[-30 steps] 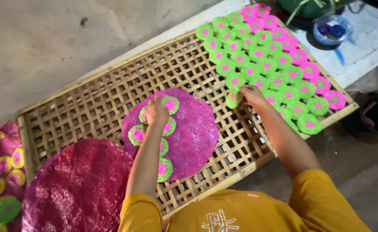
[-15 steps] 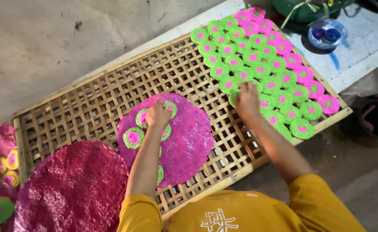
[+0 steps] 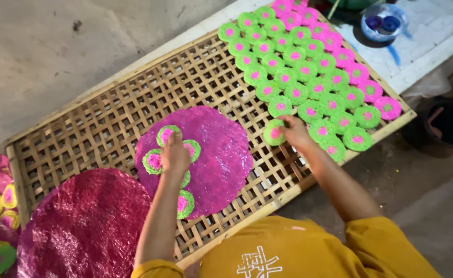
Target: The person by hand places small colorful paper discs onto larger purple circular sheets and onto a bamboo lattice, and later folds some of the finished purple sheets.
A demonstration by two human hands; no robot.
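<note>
On the woven bamboo lattice tray (image 3: 82, 139), near its right-hand part, a small round green disc with a pink centre (image 3: 273, 132) lay at the near edge of the laid-out rows of matching green and pink discs (image 3: 308, 77), directly under the fingertips of the right hand (image 3: 294, 131), which touched it on its right side. On the large glittering magenta round sheet (image 3: 221, 159) at the tray's middle, a loose cluster of green-and-pink discs (image 3: 154, 160) sat just beside and partly under the left hand (image 3: 175, 154). Against the frame half a second earlier, the right hand had drawn back from over the rows toward the near edge of the tray, with the single disc now visible at its fingers; the left hand had kept its place on the cluster. Right hand: fingers bent loosely, tips on the disc, whether pinching it or merely pressing it flat could not be told. Left hand: fingers curled down over the cluster, touching it, grip likewise not discernible. A second, darker crimson glitter sheet (image 3: 82, 226) overlapped the tray's near left corner.
</note>
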